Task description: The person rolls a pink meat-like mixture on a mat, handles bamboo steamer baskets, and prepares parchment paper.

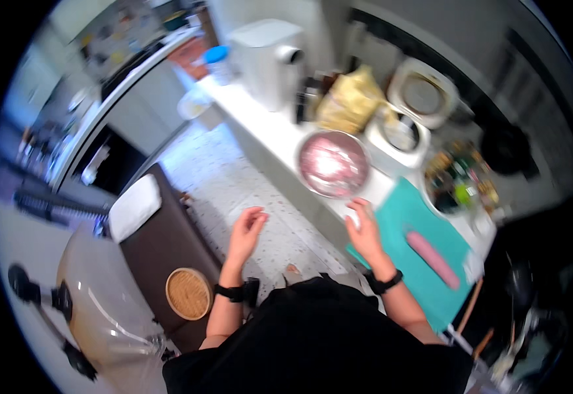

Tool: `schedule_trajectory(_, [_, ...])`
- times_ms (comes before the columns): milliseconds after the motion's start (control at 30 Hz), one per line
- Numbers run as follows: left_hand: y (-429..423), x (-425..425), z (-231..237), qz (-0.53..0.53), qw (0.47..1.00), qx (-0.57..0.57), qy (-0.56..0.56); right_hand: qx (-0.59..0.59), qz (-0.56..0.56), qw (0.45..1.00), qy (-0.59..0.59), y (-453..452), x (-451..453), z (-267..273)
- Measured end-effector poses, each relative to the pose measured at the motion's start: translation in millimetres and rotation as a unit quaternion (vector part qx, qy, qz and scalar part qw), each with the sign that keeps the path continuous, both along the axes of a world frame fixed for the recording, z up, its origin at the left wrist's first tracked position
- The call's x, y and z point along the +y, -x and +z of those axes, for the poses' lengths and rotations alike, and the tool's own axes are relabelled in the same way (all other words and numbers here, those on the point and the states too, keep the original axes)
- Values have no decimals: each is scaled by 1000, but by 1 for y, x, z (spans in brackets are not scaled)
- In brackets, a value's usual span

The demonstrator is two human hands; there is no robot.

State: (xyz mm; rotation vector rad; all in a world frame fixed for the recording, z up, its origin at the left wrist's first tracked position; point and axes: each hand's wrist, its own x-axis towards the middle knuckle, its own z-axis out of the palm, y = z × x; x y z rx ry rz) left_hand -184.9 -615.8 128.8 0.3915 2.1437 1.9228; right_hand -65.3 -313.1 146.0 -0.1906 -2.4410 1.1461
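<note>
My left hand (245,234) hangs in the air above the speckled floor, fingers loosely curved and holding nothing. By the counter edge, my right hand (368,234) has its thumb and fingers apart, also holding nothing. Just beyond it stands a round metal bowl (307,184) with something pink and shiny inside; glare hides what it is. To the right of that hand, a teal mat (400,212) covers part of the counter, with a pink log-shaped piece (433,260) lying on it. I wear a black band on each wrist.
Along the counter (271,130) stand a white appliance (267,64), a crumpled yellow bag (349,101), a white open-topped container (390,152) and a blurred tray of jars (461,177). At left, a brown bench (163,246) bears a round woven basket (189,294) and a white cushion (136,209).
</note>
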Motion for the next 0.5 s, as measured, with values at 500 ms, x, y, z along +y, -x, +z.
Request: schedule_trajectory(500, [110,-89,9,139,986,-62,68,-15,242,957,160,235,-95,26])
